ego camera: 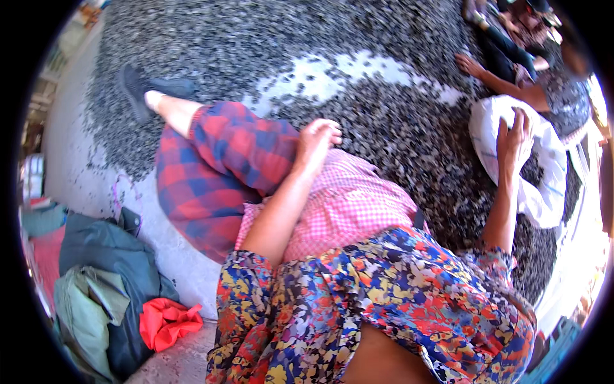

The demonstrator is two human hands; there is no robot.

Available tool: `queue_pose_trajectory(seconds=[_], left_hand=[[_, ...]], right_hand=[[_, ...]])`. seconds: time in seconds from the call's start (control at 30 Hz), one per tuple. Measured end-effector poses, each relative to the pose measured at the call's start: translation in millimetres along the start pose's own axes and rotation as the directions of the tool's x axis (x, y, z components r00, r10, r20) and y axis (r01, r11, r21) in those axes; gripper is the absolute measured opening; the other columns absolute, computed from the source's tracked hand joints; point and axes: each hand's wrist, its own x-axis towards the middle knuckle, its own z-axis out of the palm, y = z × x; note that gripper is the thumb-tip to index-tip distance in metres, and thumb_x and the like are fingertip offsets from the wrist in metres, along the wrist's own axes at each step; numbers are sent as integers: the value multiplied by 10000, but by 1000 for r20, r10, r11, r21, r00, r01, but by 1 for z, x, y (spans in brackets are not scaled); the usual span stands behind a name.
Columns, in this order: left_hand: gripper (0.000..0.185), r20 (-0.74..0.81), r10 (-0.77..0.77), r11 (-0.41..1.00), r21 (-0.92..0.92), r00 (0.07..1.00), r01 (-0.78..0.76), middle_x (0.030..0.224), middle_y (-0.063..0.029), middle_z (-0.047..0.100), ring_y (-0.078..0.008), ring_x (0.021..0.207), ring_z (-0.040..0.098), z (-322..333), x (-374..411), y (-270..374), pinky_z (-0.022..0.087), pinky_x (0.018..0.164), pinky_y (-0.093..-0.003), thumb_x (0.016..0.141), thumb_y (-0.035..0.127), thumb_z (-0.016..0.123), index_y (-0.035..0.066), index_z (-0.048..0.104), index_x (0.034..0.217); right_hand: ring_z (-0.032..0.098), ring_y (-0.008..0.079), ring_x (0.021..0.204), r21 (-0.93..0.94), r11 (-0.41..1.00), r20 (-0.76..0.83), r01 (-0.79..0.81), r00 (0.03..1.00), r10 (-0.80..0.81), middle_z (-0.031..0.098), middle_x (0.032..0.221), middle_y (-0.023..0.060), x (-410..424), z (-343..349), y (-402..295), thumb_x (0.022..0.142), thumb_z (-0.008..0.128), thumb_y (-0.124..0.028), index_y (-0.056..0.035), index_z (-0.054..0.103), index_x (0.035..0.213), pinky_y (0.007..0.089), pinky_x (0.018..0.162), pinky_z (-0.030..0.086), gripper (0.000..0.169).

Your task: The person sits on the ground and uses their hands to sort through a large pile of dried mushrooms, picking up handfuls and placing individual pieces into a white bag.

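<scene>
A broad layer of small dark chips covers much of the pale floor before me. My left hand is at my lap beside my plaid-covered leg, its fingers partly curled; whether anything is in them is hidden. My right hand reaches out over the near side of a white woven sack, fingers apart and nothing visible in them. Whether it touches the sack is unclear. The sack's mouth gapes, with dark chips showing inside. A pink gingham cloth lies across my lap.
Beyond the sack, another person sits with a hand on the chips; more people sit behind. Grey-green cloth and a crumpled red cloth or bag lie to my left. A pale bare strip crosses the chips.
</scene>
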Motion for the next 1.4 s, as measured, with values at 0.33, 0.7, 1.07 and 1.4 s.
queue_pose_trajectory(seconds=[0.33, 0.7, 1.07, 1.4], left_hand=[[245, 249, 136, 990, -2, 959, -140, 873, -79, 622, -135, 764, 598, 13, -49, 50, 492, 736, -270, 921, 204, 489, -5, 585, 1006], [285, 749, 145, 982, -191, 647, 1, 950, -71, 597, -138, 858, 586, 29, -99, 61, 473, 806, -274, 923, 252, 516, -7, 563, 1033], [219, 550, 200, 801, -568, 811, 188, 904, -137, 606, -231, 813, 605, -45, -114, 28, 489, 754, -335, 871, 165, 525, -12, 567, 993], [190, -81, -106, 786, -617, 991, 34, 888, -105, 634, -169, 667, 586, -80, -113, -19, 463, 588, -284, 857, 138, 523, 29, 577, 1002]], right_hand=[[582, 258, 909, 717, 676, 327, 167, 776, -539, 613, 962, 65, -61, 23, -170, 741, 657, -137, -73, 617, 883, 400, 764, 428, 161], [604, 285, 841, 806, 591, 134, 49, 956, -263, 628, 900, 94, -9, -19, -155, 787, 600, -58, -34, 611, 841, 368, 746, 467, 60], [608, 247, 904, 957, 203, -149, 206, 953, -263, 632, 922, 116, 32, -95, -235, 808, 581, 14, -23, 617, 870, 311, 804, 466, 81], [616, 241, 867, 973, 108, -150, 203, 916, -372, 633, 930, 115, 8, -77, -258, 791, 600, 21, -11, 623, 869, 303, 776, 479, 87]])
